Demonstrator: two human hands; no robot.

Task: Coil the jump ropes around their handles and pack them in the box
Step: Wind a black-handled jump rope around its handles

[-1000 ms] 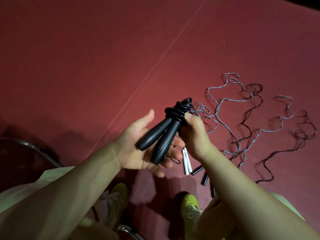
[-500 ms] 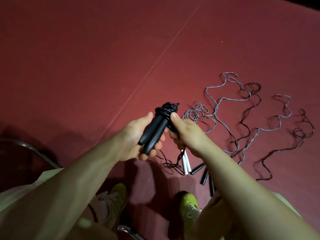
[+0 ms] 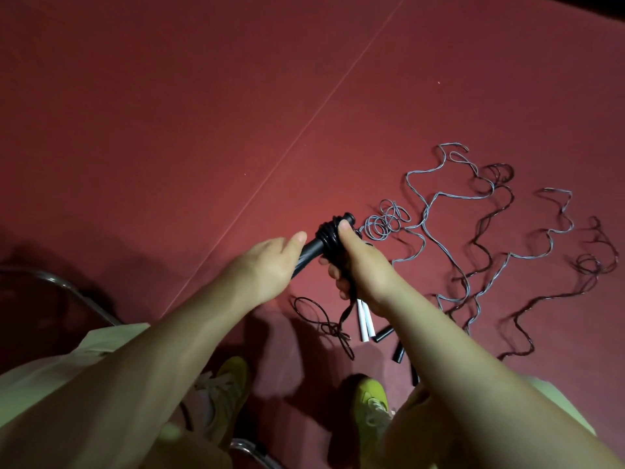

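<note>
Left hand (image 3: 267, 269) fingers curled round black handles (image 3: 309, 250), right hand (image 3: 363, 265) pinching coiled black rope (image 3: 329, 231), grey ropes (image 3: 439, 211) loose on red floor (image 3: 169, 130).

Sports hall: red floor (image 3: 169, 130), line (image 3: 304, 130)

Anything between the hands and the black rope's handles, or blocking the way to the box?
Nothing: both the left hand and right hand already hold the black handles. No box is in view, so that path can't be judged.
</note>
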